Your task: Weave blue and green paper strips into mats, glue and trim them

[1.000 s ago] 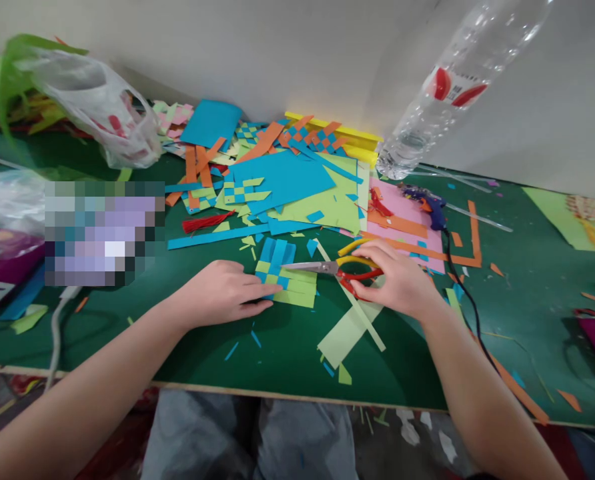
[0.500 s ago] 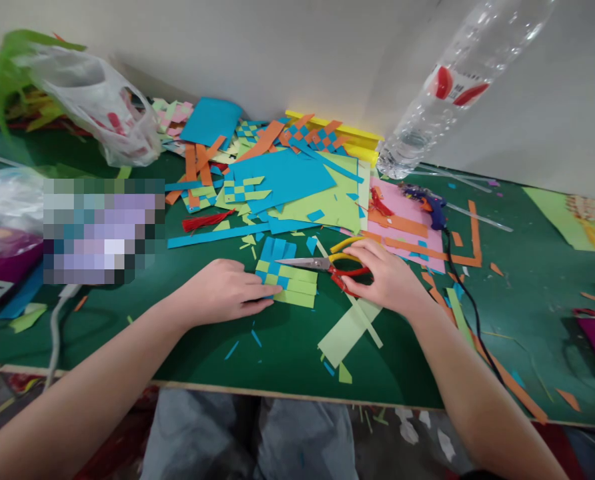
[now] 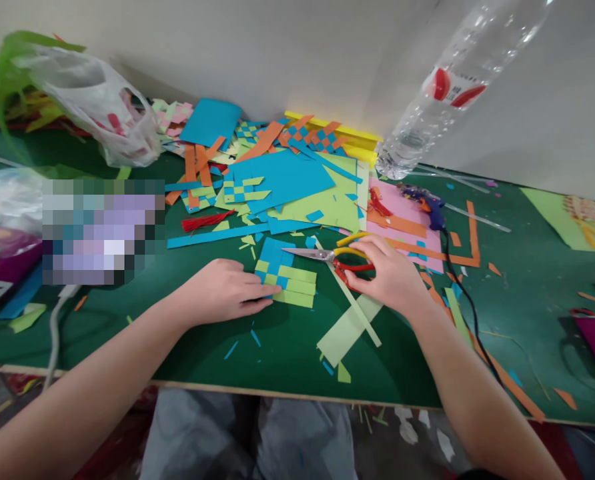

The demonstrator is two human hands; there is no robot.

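Note:
In the head view my left hand (image 3: pixel 230 288) lies on the table with its fingers stretched out. Its fingertips press on a small woven piece of blue and light green paper strips (image 3: pixel 297 287), which has loose strip ends at its top and right. My right hand (image 3: pixel 388 272) is closed around the yellow and red handles of a pair of scissors (image 3: pixel 322 255). The scissor blades point left, over the blue strip ends. They look nearly closed, and whether they touch the paper I cannot tell.
Behind lie a blue paper sheet (image 3: pixel 282 175), woven pieces and a red tassel (image 3: pixel 205 221). To the right are a glue gun (image 3: pixel 430 207) with a black cord and a tilted plastic bottle (image 3: pixel 440 100). A pale green strip (image 3: pixel 350 332) lies nearer me. A blurred-out device (image 3: pixel 105 233) stands left.
My right hand has shifted the scissors slightly up and right. The blade tips have moved from the middle of the woven paper up to the blue strip ends. My left hand stays still.

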